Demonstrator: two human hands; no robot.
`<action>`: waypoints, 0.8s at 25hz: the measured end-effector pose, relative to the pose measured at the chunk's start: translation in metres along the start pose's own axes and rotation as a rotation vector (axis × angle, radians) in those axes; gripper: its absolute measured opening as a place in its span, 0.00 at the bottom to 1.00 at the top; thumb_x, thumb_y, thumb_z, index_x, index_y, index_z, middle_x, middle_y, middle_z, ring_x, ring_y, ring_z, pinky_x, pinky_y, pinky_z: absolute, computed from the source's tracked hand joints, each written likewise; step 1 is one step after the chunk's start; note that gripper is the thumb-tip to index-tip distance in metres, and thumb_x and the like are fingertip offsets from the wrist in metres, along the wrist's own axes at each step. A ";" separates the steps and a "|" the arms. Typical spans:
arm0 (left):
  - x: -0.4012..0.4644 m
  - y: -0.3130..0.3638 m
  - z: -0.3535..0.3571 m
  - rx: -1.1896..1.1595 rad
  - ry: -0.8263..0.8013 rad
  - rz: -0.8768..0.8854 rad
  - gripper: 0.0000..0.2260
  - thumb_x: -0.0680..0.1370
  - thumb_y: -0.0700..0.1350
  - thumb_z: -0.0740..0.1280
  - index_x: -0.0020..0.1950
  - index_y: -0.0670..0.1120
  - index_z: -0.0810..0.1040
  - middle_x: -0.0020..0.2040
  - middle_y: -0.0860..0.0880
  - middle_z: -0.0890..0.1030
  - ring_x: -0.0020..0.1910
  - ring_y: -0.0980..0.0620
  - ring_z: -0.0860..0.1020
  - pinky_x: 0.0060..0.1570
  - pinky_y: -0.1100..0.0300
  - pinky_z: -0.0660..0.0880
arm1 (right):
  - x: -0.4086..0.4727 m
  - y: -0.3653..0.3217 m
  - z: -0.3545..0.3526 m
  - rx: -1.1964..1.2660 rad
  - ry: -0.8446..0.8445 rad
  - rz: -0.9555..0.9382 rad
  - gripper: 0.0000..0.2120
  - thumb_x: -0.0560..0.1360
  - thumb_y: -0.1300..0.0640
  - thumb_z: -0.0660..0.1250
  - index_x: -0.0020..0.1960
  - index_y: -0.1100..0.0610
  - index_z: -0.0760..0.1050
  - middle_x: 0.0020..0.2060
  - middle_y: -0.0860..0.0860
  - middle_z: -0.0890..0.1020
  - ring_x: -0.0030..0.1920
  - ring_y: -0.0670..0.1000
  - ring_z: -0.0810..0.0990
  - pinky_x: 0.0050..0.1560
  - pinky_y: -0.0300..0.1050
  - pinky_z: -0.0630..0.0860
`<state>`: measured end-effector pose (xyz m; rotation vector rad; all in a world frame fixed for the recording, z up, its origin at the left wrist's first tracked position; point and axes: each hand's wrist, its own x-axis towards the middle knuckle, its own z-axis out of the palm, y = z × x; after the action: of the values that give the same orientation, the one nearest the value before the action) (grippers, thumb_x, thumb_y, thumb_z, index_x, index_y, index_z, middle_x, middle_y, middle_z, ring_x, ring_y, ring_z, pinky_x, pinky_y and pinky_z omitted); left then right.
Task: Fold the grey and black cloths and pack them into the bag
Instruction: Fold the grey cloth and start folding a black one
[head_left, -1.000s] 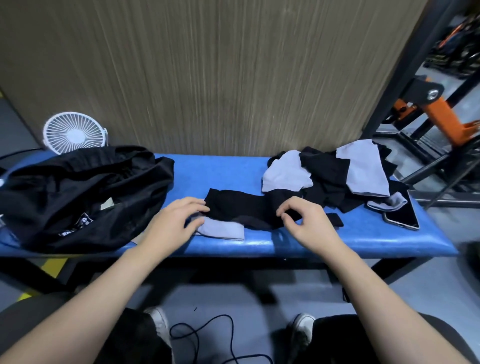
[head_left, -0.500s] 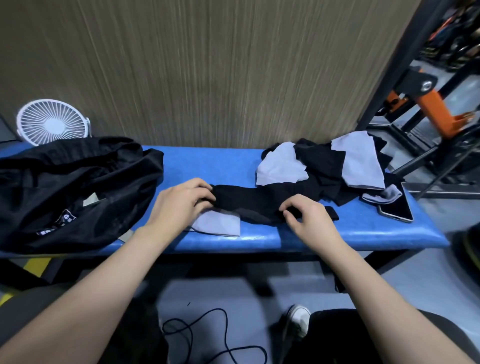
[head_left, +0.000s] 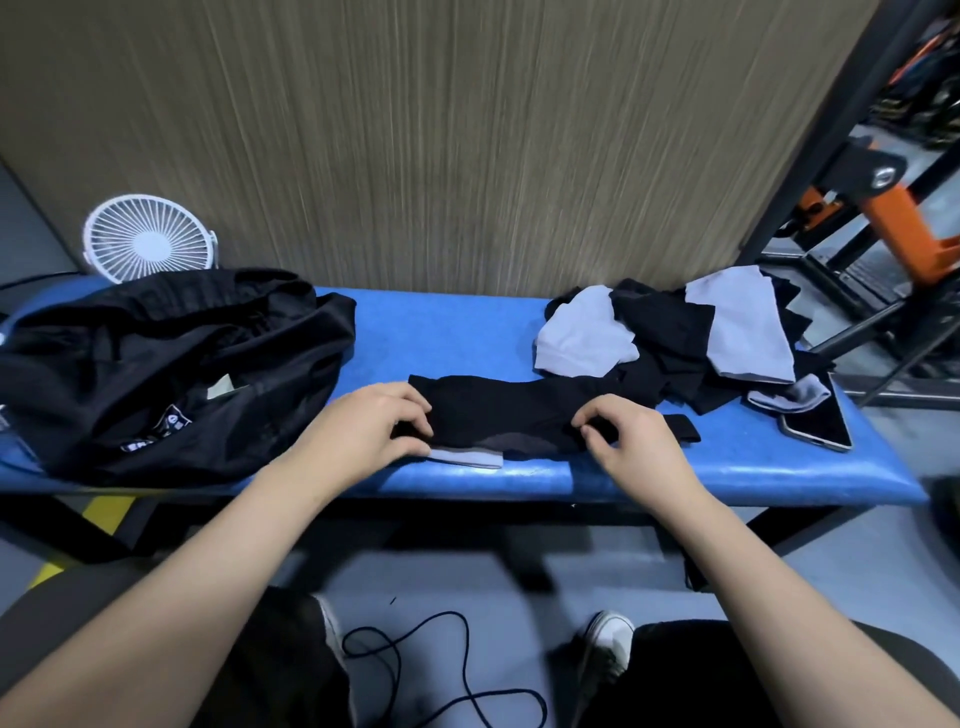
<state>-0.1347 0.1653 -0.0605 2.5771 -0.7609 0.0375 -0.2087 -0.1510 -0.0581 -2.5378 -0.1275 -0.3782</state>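
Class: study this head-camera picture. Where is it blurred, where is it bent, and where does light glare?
Head view: the wall smears in vertical streaks and the floor under the bench is soft; the hands on the black cloth stay fairly sharp; wide-angle bending bows the bench; glare sits on its front edge and the phone.

Even, moderately bright light is cast from overhead. A sheen is seen on the blue bench (head_left: 727, 478) right of the right hand (head_left: 631, 441). Motion blur is noted throughout; edges are bent by wide-angle distortion.

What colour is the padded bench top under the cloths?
Blue: the bench top shows clearly in the head view, the only view.
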 end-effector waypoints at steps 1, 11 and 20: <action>-0.002 0.001 -0.002 0.023 -0.006 -0.002 0.06 0.72 0.58 0.74 0.46 0.59 0.84 0.57 0.66 0.77 0.52 0.60 0.74 0.52 0.59 0.72 | 0.000 0.000 0.001 0.005 0.001 0.000 0.07 0.75 0.65 0.68 0.47 0.53 0.80 0.44 0.44 0.82 0.46 0.46 0.79 0.48 0.38 0.73; 0.005 0.003 0.005 -0.148 0.015 -0.058 0.18 0.76 0.49 0.73 0.65 0.54 0.78 0.58 0.59 0.74 0.56 0.57 0.73 0.60 0.56 0.72 | 0.008 -0.025 0.008 -0.027 0.187 -0.269 0.11 0.73 0.72 0.65 0.50 0.59 0.78 0.48 0.49 0.79 0.50 0.52 0.78 0.52 0.47 0.76; 0.001 -0.010 0.007 -0.485 0.105 -0.173 0.22 0.77 0.34 0.69 0.64 0.56 0.73 0.57 0.55 0.81 0.52 0.56 0.80 0.57 0.55 0.79 | 0.024 -0.090 0.062 0.169 0.054 -0.406 0.11 0.74 0.70 0.64 0.53 0.60 0.78 0.53 0.51 0.80 0.58 0.52 0.78 0.60 0.44 0.74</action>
<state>-0.1292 0.1693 -0.0710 2.1475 -0.4391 -0.0584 -0.1860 -0.0414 -0.0535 -2.3232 -0.6323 -0.5654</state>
